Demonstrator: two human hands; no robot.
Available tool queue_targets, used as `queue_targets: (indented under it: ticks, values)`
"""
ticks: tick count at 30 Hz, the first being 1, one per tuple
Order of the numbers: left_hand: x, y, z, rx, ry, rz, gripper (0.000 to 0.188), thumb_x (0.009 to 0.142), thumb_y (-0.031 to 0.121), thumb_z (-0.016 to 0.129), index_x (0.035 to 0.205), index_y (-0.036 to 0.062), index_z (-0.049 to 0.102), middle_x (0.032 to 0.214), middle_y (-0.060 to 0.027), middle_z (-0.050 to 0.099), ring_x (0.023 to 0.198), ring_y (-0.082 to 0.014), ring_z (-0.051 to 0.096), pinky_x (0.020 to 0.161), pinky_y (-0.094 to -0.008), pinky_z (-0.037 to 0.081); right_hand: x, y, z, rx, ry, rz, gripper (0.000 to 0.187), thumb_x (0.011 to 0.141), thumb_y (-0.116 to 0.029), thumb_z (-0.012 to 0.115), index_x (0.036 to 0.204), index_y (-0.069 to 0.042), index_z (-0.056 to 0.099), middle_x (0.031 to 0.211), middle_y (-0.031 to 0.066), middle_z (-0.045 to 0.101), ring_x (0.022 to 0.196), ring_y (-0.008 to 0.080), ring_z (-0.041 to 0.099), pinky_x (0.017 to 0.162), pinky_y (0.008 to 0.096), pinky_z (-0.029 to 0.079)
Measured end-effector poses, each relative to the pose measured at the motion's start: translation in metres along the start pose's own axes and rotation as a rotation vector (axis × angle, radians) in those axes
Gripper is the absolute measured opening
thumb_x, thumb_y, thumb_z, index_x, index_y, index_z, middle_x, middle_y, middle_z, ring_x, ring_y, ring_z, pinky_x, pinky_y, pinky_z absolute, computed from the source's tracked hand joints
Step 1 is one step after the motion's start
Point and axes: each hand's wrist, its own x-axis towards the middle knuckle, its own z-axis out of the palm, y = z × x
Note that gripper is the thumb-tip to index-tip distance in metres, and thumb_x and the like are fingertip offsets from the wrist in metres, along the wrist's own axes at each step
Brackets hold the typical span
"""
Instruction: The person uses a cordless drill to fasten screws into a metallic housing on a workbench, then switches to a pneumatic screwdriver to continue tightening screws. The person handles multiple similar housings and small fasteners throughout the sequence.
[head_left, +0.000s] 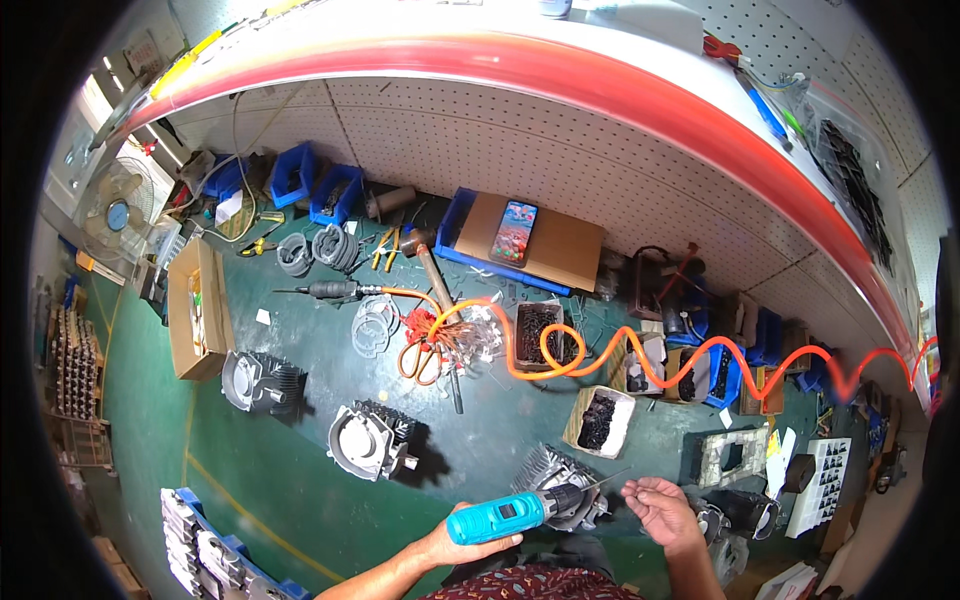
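Note:
My left hand (447,548) is wrapped round a teal cordless drill (490,520), held level at the near edge of the bench. Its long thin bit points right, toward my right hand (662,512). The right fingertips are pinched together close to the bit's tip; whatever they hold is too small to make out. Under the drill sits a grey finned metal housing (548,470), partly hidden by the drill. Two similar castings stand to the left, a middle housing (367,440) and a farther one (258,382). Just beyond the near housing is a box of black screws (598,421).
An orange coiled air hose (640,352) stretches across the bench to the right. Scissors (420,362), a hammer (432,270) and an air tool (335,289) lie mid-bench. A phone (514,232) rests on cardboard at the back. Blue bins (292,174) line the wall.

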Motion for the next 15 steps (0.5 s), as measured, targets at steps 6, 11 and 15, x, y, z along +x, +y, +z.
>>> queue_targets:
  ticks: [6,11,15]
  values:
    - [0.001,-0.006,-0.01,-0.01,-0.027,-0.082,0.028,0.093,0.028,0.08,0.107,0.005,0.074,0.087,-0.0104,0.074,0.075,-0.0183,0.07,0.073,-0.0335,0.058,0.008,0.004,0.015,0.014,0.039,-0.032,0.018,0.094,0.009,0.062,0.11,0.004,0.068,0.118,0.0212,0.071,0.112,0.0339,0.071,0.1,0.0423,0.06]
    - [0.006,0.015,-0.021,0.098,-0.038,-0.033,0.03,0.093,0.028,0.079,0.113,0.0062,0.074,0.095,-0.0124,0.076,0.082,-0.0199,0.073,0.081,-0.0333,0.059,0.0,-0.001,0.032,-0.079,0.106,-0.066,0.018,0.095,0.009,0.06,0.112,0.006,0.064,0.116,0.0224,0.07,0.113,0.0369,0.069,0.102,0.0452,0.059]
    - [0.007,0.025,-0.022,0.387,-0.048,0.126,0.029,0.092,0.027,0.078,0.115,0.0085,0.075,0.103,-0.014,0.074,0.089,-0.0291,0.075,0.079,-0.0353,0.061,0.002,-0.006,0.041,-0.117,0.03,-0.126,0.021,0.098,-0.001,0.063,0.118,0.004,0.061,0.115,0.0184,0.071,0.107,0.0306,0.071,0.097,0.0417,0.06]
